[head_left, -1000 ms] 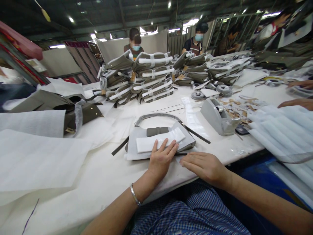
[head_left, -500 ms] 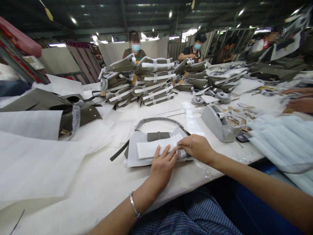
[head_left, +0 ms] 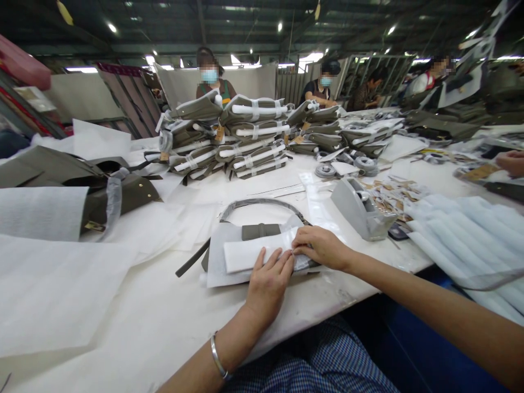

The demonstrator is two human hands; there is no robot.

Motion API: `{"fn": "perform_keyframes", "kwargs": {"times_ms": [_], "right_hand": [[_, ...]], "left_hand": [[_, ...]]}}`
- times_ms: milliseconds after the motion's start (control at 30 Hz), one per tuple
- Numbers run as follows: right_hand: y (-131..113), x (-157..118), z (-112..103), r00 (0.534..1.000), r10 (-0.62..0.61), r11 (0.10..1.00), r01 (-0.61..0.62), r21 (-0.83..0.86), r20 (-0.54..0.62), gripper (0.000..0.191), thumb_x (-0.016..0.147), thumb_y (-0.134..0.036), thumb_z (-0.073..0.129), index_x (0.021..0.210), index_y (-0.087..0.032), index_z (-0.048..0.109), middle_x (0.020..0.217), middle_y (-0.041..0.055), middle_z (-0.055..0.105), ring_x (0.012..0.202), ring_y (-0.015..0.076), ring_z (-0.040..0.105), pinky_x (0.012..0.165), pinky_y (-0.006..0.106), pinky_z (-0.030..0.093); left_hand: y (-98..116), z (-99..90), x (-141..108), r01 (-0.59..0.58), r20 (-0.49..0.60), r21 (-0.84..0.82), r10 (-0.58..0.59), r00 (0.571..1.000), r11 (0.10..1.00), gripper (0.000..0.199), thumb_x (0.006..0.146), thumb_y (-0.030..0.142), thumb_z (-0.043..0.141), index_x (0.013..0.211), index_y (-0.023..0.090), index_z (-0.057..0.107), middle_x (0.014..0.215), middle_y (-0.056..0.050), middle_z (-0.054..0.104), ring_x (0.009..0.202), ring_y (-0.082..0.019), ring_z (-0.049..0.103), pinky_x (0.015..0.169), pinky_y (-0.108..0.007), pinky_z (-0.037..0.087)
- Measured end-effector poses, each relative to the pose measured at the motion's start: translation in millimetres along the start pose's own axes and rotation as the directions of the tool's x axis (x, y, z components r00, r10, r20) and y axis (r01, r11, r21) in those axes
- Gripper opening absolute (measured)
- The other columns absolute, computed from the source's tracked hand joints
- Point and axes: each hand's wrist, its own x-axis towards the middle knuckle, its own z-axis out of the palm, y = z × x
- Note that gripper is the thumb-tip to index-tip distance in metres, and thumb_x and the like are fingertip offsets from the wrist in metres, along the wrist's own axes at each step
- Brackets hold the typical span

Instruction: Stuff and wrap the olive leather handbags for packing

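A grey-olive handbag (head_left: 261, 231) lies on the table in front of me, its strap (head_left: 262, 203) wrapped in clear film and arched away from me. Over its front are a thin white sheet (head_left: 215, 279) and a folded white foam strip (head_left: 241, 256). My left hand (head_left: 268, 284) rests with fingers stretched flat on the strip. At the strip's right end my right hand (head_left: 319, 246) is closed in a pinch, its fingertips against my left fingertips. Shiny clear film (head_left: 302, 264) shows just below them; what the pinch holds is hidden.
Right of the bag stands a grey tape dispenser (head_left: 360, 210), with tags (head_left: 395, 191) behind it and pale foam sheets (head_left: 470, 240) beside it. Wrapped bags (head_left: 254, 134) are stacked at the back. Another bag (head_left: 123, 204) and white sheets (head_left: 61, 289) lie left. Co-workers sit beyond.
My right fingertips have shifted slightly left, closer to my left fingertips, and pinch more tightly. My left hand stays on the foam strip. The view has turned slightly right.
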Motion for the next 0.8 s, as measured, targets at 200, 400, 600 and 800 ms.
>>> {"fn": "perform_keyframes", "kwargs": {"times_ms": [200,400,600,800], "right_hand": [[1.3,2.0,2.4,0.988,0.15,0.987,-0.152,0.05,0.033,0.009,0.087,-0.025,0.064,0.084,-0.021,0.07,0.087,0.0016,0.069,0.084,0.0175,0.061,0.075,0.027,0.042],[4.6,17.8,-5.7,0.959,0.223,0.969,-0.238,0.069,0.175,0.006,0.079,-0.024,0.067,0.082,-0.021,0.071,0.077,-0.0002,0.07,0.072,0.0161,0.061,0.062,0.024,0.037],[4.0,21.3,-7.6,0.959,0.205,0.97,-0.225,0.087,0.195,0.004,0.076,-0.024,0.07,0.078,-0.02,0.07,0.07,-0.0011,0.068,0.067,0.0149,0.06,0.058,0.023,0.035],[5.3,19.9,-2.6,0.976,0.18,0.976,-0.193,0.101,0.125,0.002,0.078,-0.019,0.068,0.078,-0.018,0.069,0.073,0.0008,0.068,0.068,0.015,0.058,0.061,0.023,0.036]], "left_hand": [[1.0,-5.6,4.2,0.007,0.043,-0.01,-0.006,0.999,1.0,0.032,0.098,0.016,0.046,0.129,0.02,0.055,0.135,-0.006,0.063,0.126,-0.021,0.056,0.116,-0.049,0.034],[1.5,-14.9,10.3,0.001,0.105,-0.008,0.0,0.994,1.0,0.043,0.096,0.016,0.049,0.138,0.021,0.046,0.131,-0.006,0.064,0.124,-0.019,0.057,0.115,-0.048,0.037],[3.8,-17.3,12.5,-0.016,0.138,0.04,0.011,0.99,0.999,0.04,0.096,0.014,0.05,0.135,0.021,0.051,0.131,-0.009,0.062,0.12,-0.021,0.058,0.113,-0.05,0.038],[-1.5,-13.0,9.6,-0.081,0.103,0.036,0.077,0.992,0.996,0.037,0.097,0.019,0.05,0.133,0.021,0.052,0.137,-0.005,0.06,0.124,-0.023,0.056,0.11,-0.051,0.041]]}}
